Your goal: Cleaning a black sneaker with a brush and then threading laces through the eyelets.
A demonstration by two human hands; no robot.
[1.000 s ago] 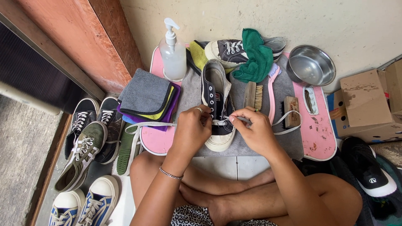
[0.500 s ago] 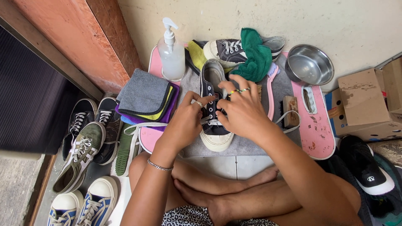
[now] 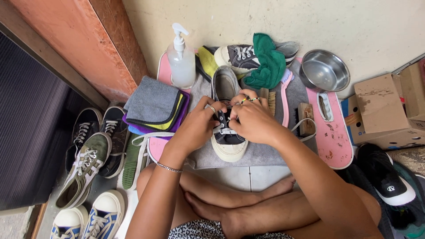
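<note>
Centrally, 2 hands meet over a dark sneaker lying on a grey towel; left hand and right hand have fingers pinched on its white laces; folded cloths crowd the left edge, brushes the right.

Soft, even daylight; the picture is sharp and clear.

The light is diffuse and falls from above, so the shadows under the hands and beside the shoes are pale with soft edges. The steel bowl shows a mild glare on its rim. The dark mat at the left stays dim. The wide lens bends straight lines a little near the edges.
</note>
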